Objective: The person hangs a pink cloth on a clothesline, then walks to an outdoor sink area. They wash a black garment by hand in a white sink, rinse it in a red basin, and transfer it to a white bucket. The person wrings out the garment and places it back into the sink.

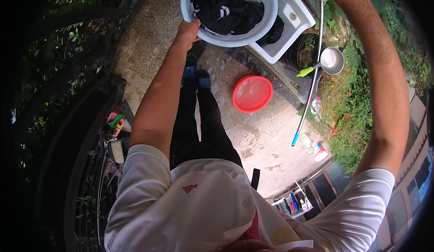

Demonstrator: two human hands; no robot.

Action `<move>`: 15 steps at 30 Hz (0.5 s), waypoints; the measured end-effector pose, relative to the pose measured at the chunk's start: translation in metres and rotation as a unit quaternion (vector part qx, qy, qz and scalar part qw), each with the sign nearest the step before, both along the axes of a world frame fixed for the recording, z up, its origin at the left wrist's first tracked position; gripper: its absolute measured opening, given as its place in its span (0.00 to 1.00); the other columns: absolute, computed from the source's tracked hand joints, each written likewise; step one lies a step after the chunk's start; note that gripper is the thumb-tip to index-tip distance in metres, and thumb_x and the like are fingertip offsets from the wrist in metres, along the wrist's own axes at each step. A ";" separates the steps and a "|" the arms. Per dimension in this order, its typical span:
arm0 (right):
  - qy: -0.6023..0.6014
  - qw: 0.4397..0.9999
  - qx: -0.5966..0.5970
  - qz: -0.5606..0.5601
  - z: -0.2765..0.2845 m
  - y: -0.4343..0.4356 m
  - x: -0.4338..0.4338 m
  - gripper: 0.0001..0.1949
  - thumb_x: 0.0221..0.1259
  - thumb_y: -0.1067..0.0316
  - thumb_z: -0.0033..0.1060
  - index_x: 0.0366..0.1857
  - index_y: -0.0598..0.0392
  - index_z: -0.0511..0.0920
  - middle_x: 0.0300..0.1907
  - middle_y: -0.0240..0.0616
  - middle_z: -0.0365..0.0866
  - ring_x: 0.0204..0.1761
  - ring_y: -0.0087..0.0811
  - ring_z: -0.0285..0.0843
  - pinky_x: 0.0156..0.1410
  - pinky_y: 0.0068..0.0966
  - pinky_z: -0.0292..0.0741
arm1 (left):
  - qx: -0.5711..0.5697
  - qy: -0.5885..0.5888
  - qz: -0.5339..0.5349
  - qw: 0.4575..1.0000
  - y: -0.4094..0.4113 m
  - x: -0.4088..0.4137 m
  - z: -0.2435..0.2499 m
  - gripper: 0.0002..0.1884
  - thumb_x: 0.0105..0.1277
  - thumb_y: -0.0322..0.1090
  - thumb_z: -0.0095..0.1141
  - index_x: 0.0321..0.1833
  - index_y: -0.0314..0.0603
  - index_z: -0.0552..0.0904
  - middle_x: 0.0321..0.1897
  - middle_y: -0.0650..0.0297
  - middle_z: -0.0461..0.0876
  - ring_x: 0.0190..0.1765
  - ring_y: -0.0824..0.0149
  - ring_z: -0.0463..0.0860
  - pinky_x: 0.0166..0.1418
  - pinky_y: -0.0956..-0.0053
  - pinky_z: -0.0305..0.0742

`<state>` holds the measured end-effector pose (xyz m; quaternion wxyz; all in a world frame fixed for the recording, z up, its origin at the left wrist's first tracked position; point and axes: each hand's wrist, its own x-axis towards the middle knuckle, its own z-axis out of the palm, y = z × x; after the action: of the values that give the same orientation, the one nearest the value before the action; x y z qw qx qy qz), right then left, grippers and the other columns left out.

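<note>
My left hand grips the near left rim of a round white plastic basin. Wet black clothing with white stripes fills the basin, and clear water churns at its far right side. The basin overlaps a white rectangular sink, where more dark cloth shows below the rim. From the right, my other arm reaches up past the top edge of the picture; its hand is out of view.
A red plastic basin sits on the wet concrete floor. Right of the sink, a long pole with blue ends leans near a metal saucepan with a green handle and a black plant pot. Green plants grow along the right.
</note>
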<state>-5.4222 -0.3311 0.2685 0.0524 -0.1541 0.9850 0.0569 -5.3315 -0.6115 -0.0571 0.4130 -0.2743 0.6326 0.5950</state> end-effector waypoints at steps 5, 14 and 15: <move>0.022 1.000 0.014 0.013 -0.003 0.003 -0.001 0.12 0.69 0.63 0.66 0.45 0.59 0.78 0.28 0.52 0.84 0.33 0.54 0.87 0.40 0.46 0.84 | 0.003 -0.002 0.005 1.000 -0.002 -0.001 -0.001 0.22 0.74 0.41 0.56 0.66 0.36 0.78 0.54 0.56 0.86 0.53 0.59 0.88 0.55 0.59 0.85; 0.017 0.999 0.041 -0.011 -0.009 0.004 -0.004 0.10 0.70 0.63 0.64 0.40 0.59 0.77 0.26 0.53 0.83 0.31 0.56 0.85 0.38 0.48 0.82 | 0.003 -0.007 -0.004 1.000 -0.002 0.000 0.000 0.23 0.74 0.40 0.56 0.67 0.36 0.77 0.55 0.55 0.86 0.55 0.59 0.88 0.57 0.58 0.84; 0.017 0.999 0.045 -0.014 -0.008 0.004 -0.004 0.10 0.70 0.63 0.63 0.40 0.59 0.77 0.26 0.53 0.83 0.31 0.56 0.85 0.38 0.48 0.81 | 0.009 -0.004 0.002 1.000 -0.003 0.000 -0.004 0.23 0.74 0.40 0.57 0.67 0.35 0.77 0.54 0.54 0.86 0.53 0.58 0.88 0.55 0.57 0.85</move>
<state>-5.4264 -0.3272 0.2602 0.0429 -0.1366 0.9843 0.1030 -5.3312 -0.6143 -0.0611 0.4169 -0.2745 0.6247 0.6005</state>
